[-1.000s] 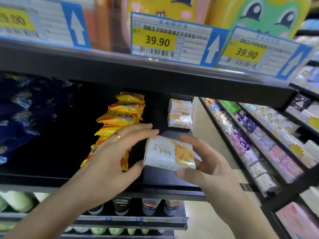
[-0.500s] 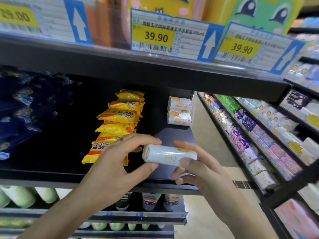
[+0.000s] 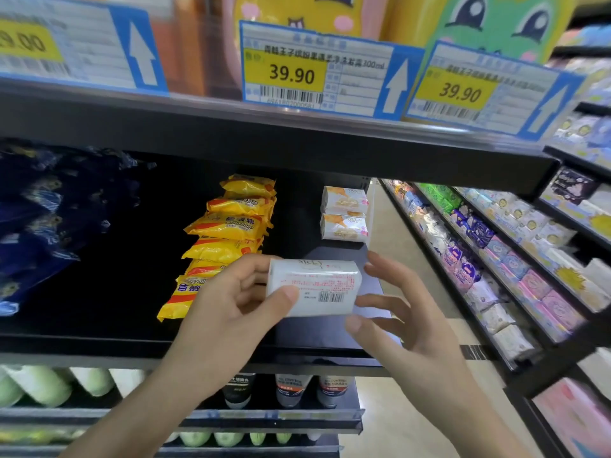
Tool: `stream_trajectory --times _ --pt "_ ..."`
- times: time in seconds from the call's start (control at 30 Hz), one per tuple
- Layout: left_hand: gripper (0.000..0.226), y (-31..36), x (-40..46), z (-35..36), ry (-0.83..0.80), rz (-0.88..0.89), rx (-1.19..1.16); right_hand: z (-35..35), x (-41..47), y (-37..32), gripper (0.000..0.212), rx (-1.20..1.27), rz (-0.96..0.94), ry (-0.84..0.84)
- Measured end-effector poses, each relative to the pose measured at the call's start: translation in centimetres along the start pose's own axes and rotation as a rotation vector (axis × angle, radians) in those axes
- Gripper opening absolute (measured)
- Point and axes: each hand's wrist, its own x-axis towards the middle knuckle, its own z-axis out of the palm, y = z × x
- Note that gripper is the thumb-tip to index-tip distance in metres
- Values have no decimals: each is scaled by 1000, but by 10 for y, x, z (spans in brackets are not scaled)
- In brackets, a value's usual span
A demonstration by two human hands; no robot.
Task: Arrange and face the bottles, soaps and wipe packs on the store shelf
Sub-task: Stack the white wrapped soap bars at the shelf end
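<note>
Black store shelving fills the view, and above the front of the middle shelf (image 3: pixel 99 342) a white wrapped soap bar (image 3: pixel 313 287) is held in the air, clear of the shelf board. Its long axis runs left to right, roughly level, and the face turned toward the camera carries red fine print and a barcode — the printed back of the pack, with the barcode near its lower right. The left hand (image 3: pixel 231 312) grips the bar's left end, thumb pressed on the near face and fingers curled behind it. The right hand (image 3: pixel 396 312) is at the bar's right end with fingers spread and only lightly bent; the fingertips sit at the pack's edge, though real contact cannot be told. Deeper on the same shelf, two matching white-and-orange soap packs (image 3: pixel 344 214) stand stacked one on the other near the right end. Left of them a stack of yellow soap packets (image 3: pixel 228 233) leans forward, and dark blue packs (image 3: pixel 43 219) sit at the far left. Yellow price tags (image 3: pixel 291 74) reading 39.90 line the shelf edge above, and tubes (image 3: pixel 291 388) stand on the shelf below.
</note>
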Motion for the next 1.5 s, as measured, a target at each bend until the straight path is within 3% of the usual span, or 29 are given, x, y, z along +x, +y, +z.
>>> stream_trajectory --times 0.27,0.6,0.83,1.13,1.23,1.4,1.5 --pt "15 5 8 -1 34 -188 -61 3 3 14 76 -352 -336 -2" --pt "22 2 15 -5 53 -338 -122 18 17 22 64 -690 -598 48" --pt "19 1 19 -2 99 -443 -255 26 24 34 47 -708 -729 208" --pt "27 -1 22 -8 79 -449 -180 20 25 31 43 -460 -600 106" --pt "32 -3 21 -15 76 -312 -98 18 23 28 44 -375 -485 71" --pt "74 3 9 -20 -54 -63 105 15 21 24 39 -177 -311 28" --pt "68 3 6 -19 -110 3 144 14 19 17 36 -69 -196 -20"
